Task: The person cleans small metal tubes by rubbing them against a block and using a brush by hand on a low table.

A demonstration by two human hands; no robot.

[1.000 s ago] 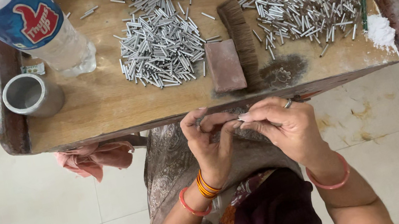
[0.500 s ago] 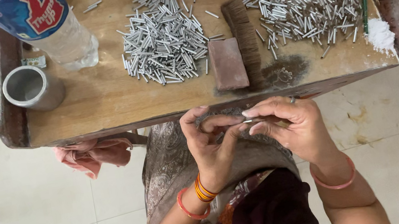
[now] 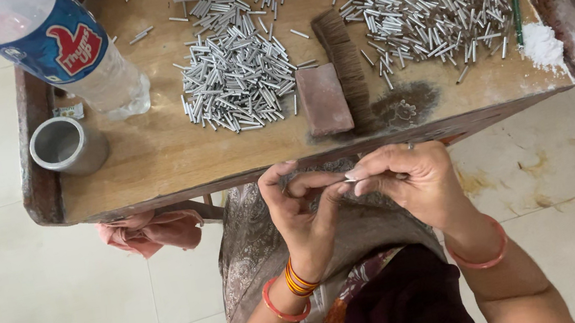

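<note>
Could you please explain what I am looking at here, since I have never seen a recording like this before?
This is one view from a camera worn on a person's head, looking down at their own hands. The left hand and right hand meet below the edge of a wooden tray table, pinching a small metal tube between them. On the table lie two piles of metal tubes, a brush, a reddish block, a metal cup, a plastic bottle and some white powder.
</note>
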